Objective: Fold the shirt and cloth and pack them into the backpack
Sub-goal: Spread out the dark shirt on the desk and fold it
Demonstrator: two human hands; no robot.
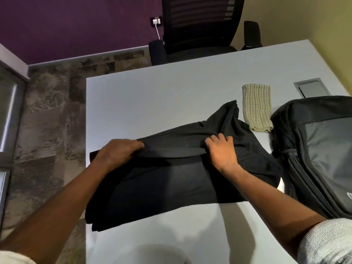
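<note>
A black shirt (163,187) lies partly folded on the white table (152,96), its near left corner hanging over the table's left edge. My left hand (118,151) grips a raised fold of the shirt at its left side. My right hand (222,149) pinches the same fold further right, fingers curled into the fabric. A folded beige striped cloth (257,107) lies flat beyond the shirt, to the right. The black and grey backpack (320,153) lies at the table's right, touching the shirt's right side.
A black office chair (200,29) stands at the table's far edge. A metal cable hatch (312,89) is set into the table behind the backpack. Patterned carpet (49,119) lies left of the table. A charger is plugged into the purple wall.
</note>
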